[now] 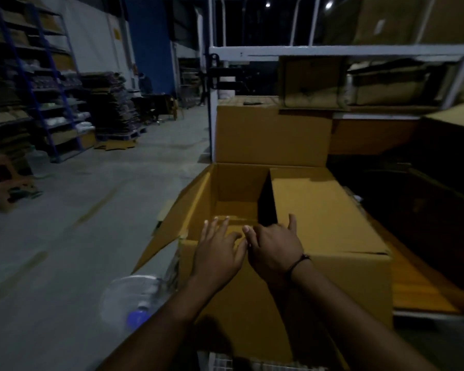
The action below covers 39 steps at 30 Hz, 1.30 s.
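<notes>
Left hand (217, 250) spread flat on cardboard box (346, 277); right hand (275, 249) grip unclear

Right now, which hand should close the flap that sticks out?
Probably left. The left hand is beside the open flap, fingers straight. The right hand rests at the edge of the shut flap, farther away.

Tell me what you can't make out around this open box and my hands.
All head view.
Box floor: right half covered by the folded right flap.
Right hand: fingers mostly hidden behind its own back, grip unclear.
Clear plastic thing beside the box: blurred, dim.
Small dark thing on the far box: too small.
</notes>
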Each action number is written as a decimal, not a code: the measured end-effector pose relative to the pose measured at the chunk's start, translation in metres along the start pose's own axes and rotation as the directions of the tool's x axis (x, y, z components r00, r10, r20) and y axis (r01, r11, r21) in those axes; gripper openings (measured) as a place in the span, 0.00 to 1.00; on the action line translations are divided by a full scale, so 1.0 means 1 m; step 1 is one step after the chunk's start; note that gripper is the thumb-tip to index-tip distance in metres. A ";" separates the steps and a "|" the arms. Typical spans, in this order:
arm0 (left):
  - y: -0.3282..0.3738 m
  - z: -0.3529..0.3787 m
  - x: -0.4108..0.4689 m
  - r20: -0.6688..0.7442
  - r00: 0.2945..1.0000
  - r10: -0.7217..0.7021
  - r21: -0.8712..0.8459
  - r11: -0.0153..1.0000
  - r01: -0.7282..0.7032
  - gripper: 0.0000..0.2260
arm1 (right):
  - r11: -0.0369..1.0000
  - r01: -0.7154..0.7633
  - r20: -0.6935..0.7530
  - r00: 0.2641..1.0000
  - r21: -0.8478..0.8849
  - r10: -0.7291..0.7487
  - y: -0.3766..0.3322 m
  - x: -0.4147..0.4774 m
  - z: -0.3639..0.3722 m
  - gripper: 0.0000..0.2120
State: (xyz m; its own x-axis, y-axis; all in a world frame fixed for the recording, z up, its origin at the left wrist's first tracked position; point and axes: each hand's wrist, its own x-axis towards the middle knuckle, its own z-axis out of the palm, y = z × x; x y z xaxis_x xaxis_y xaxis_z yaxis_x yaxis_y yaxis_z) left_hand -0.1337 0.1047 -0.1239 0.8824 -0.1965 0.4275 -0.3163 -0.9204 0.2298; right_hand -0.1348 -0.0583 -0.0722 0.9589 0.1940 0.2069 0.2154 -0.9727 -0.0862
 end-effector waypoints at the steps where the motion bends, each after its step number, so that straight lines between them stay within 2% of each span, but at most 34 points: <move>1: 0.009 0.003 0.003 0.009 1.000 0.027 -0.013 1.000 -0.027 0.26 | 0.999 -0.006 0.002 1.000 -0.033 0.006 0.008 -0.003 -0.006 0.25; 3: 0.026 0.009 0.009 0.029 0.996 0.083 -0.033 0.996 -0.082 0.25 | 0.995 0.037 0.017 0.999 -0.097 -0.035 0.021 -0.008 -0.017 0.24; 6: 0.051 0.015 0.019 0.067 0.981 0.185 -0.037 0.983 -0.183 0.26 | 0.948 0.189 0.004 0.981 -0.257 -0.194 0.032 -0.016 -0.031 0.15; 8: 0.066 0.021 0.027 0.060 0.970 0.235 -0.067 0.971 -0.231 0.24 | 0.918 0.203 -0.035 0.973 -0.340 -0.228 0.040 -0.018 -0.044 0.15; 12: 0.104 0.021 0.044 0.017 0.959 0.283 -0.161 0.947 -0.276 0.28 | 0.870 0.113 -0.126 0.973 -0.480 -0.196 0.061 -0.019 -0.076 0.14; 16: 0.149 0.018 0.066 -0.012 0.923 0.384 -0.170 0.909 -0.380 0.31 | 0.818 -0.016 -0.233 0.962 -0.575 -0.145 0.088 -0.024 -0.098 0.10; 19: 0.178 0.026 0.081 0.035 0.905 0.423 -0.131 0.900 -0.416 0.34 | 0.799 -0.107 -0.326 0.938 -0.591 -0.115 0.111 -0.030 -0.110 0.11; 21: 0.196 0.029 0.087 0.062 0.895 0.442 -0.080 0.896 -0.437 0.36 | 0.790 -0.164 -0.391 0.915 -0.591 -0.102 0.126 -0.034 -0.116 0.13; 24: 0.220 0.030 0.092 0.062 0.890 0.451 -0.274 0.866 -0.419 0.38 | 0.784 -0.222 -0.426 0.903 -0.579 -0.059 0.149 -0.042 -0.118 0.15; 27: 0.238 0.043 0.094 0.031 0.851 0.524 -0.325 0.811 -0.487 0.34 | 0.755 -0.302 -0.430 0.903 -0.583 0.029 0.176 -0.051 -0.112 0.17; 30: 0.246 0.056 0.093 0.115 0.819 0.563 -0.282 0.809 -0.516 0.32 | 0.735 -0.372 -0.365 0.913 -0.566 0.181 0.196 -0.061 -0.102 0.28; 32: 0.249 0.064 0.090 0.184 0.806 0.562 -0.280 0.816 -0.505 0.30 | 0.742 -0.387 -0.306 0.918 -0.547 0.253 0.209 -0.066 -0.090 0.31; 35: 0.251 0.076 0.087 0.223 0.809 0.544 -0.300 0.828 -0.474 0.23 | 0.787 -0.454 -0.260 0.890 -0.418 0.375 0.225 -0.071 -0.066 0.29; 37: 0.250 0.078 0.085 0.219 0.816 0.535 -0.315 0.831 -0.459 0.17 | 0.825 -0.503 -0.212 0.863 -0.259 0.459 0.234 -0.070 -0.041 0.23; 39: 0.248 0.078 0.082 0.211 0.809 0.549 -0.291 0.825 -0.484 0.19 | 0.846 -0.532 -0.170 0.838 -0.040 0.519 0.239 -0.072 -0.018 0.19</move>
State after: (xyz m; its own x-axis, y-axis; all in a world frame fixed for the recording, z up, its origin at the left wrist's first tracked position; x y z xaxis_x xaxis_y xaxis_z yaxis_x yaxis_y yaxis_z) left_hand -0.1123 -0.1666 -0.1002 0.6136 -0.7354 0.2877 -0.7896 -0.5659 0.2374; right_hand -0.1560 -0.3072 -0.0907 0.8840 -0.3634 0.2940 -0.3350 -0.9312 -0.1438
